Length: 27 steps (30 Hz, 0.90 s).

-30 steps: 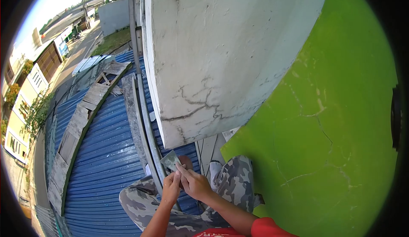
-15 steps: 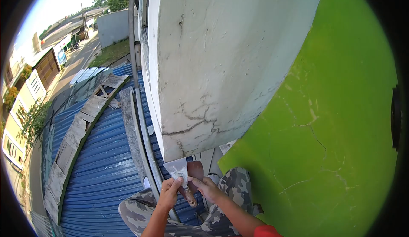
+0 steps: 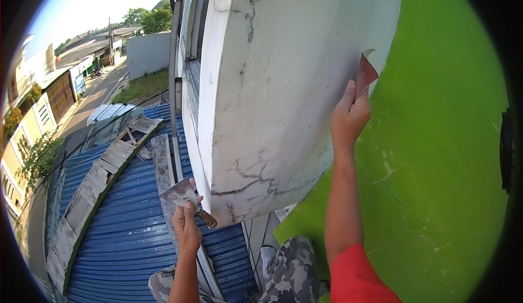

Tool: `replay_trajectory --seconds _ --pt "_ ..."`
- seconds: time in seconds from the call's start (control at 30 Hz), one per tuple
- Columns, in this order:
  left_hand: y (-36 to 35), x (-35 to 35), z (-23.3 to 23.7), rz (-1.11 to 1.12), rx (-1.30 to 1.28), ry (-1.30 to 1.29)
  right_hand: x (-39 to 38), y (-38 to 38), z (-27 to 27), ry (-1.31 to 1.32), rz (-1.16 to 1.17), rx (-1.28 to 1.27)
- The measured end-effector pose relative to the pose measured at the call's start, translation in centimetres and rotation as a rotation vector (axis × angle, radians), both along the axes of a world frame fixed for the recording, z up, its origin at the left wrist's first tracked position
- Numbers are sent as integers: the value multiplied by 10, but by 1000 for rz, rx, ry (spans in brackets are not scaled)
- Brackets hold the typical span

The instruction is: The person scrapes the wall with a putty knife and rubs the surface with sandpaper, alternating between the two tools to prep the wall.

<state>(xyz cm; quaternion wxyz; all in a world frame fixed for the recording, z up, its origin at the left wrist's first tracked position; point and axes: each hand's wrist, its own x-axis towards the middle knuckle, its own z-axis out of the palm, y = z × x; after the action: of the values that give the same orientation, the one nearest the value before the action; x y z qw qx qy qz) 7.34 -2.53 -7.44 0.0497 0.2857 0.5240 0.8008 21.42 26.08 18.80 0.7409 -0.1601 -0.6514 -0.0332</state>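
My left hand [image 3: 187, 227] is closed on a putty knife [image 3: 179, 193], its stained metal blade tilted up and left, its worn handle pointing down and right. It is held beside the lower left corner of the white wall [image 3: 289, 101]. Up at the right, my right hand [image 3: 351, 115] pinches a reddish-brown piece of sandpaper [image 3: 367, 75] with a curled, paler top corner. That hand is close over the white wall's right side, where it meets the green wall [image 3: 447, 118]. Dark cracks [image 3: 253, 183] branch across the lower part of the white wall.
Blue corrugated roofing [image 3: 120, 216] spreads below on the left, crossed by a weathered board strip [image 3: 90, 194] and a metal pipe [image 3: 207, 267]. My knees in camouflage trousers [image 3: 291, 270] are at the bottom. A window frame [image 3: 193, 47] borders the white wall; a street lies beyond.
My hands have moved apart from in front of my knees. The right has risen far up and right with the sandpaper; the left has shifted up and left with the putty knife.
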Motion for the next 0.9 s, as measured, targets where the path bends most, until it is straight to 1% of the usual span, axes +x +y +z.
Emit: replay_trajectory --seconds 0.07,0.1,0.13,0.17,0.2,0.23,0.27,0.3,0.33,0.37,0.4,0.47,0.5,0.53,0.57,0.63,0.67,0.73,0.77,0.87,0.9 --pt "18 -9 1 -120 137 -24 -41 -20 -6 59 -34 93" --pt "24 -8 1 -188 203 -40 -54 -41 -31 -69 48 156" --pt "29 -8 3 -172 199 -41 -58 -65 -69 -189 127 221" --pt "33 -9 4 -158 192 -37 -52 -83 -115 -448 145 298" --pt "32 -8 3 -142 173 -41 -46 -80 -153 -615 122 374" --pt "32 -6 7 -137 176 -81 -39 -67 -152 -616 94 436" --pt "30 -6 10 -139 165 -63 -30 -46 -142 -616 71 500" --pt "27 -7 11 -136 152 -51 -24 -32 -105 -482 56 403" --pt "26 -6 12 -127 144 -46 -25 -14 -59 -272 -27 358" --pt "24 -6 13 -125 125 -61 -22 -9 -16 -89 48 98" --pt "23 -5 14 -93 101 -51 -18 -3 21 44 175 -142" --pt "26 -1 19 -45 67 -25 -37 -16 23 52 15 12" --pt "26 0 18 -54 100 -41 -44 -29 -8 -49 64 107" --pt "29 1 21 -52 90 -42 -48 -44 -54 -146 116 222" --pt "28 4 25 -49 79 -39 -36 -66 -107 -425 175 246" --pt "23 5 26 -52 60 -32 -37 20 -200 -671 150 383" --pt "21 3 25 -64 54 -31 0 -24 -143 -742 129 459" --pt "25 -8 7 -55 84 -1 2 5 -55 -272 23 197" --pt "20 -3 15 -69 26 -29 -4 6 -41 -184 18 110" --pt "17 -4 15 -23 -64 35 -33 -3 -18 93 -29 -119" --pt "18 -3 13 -40 -55 -48 -40 -29 -50 -60 109 105"
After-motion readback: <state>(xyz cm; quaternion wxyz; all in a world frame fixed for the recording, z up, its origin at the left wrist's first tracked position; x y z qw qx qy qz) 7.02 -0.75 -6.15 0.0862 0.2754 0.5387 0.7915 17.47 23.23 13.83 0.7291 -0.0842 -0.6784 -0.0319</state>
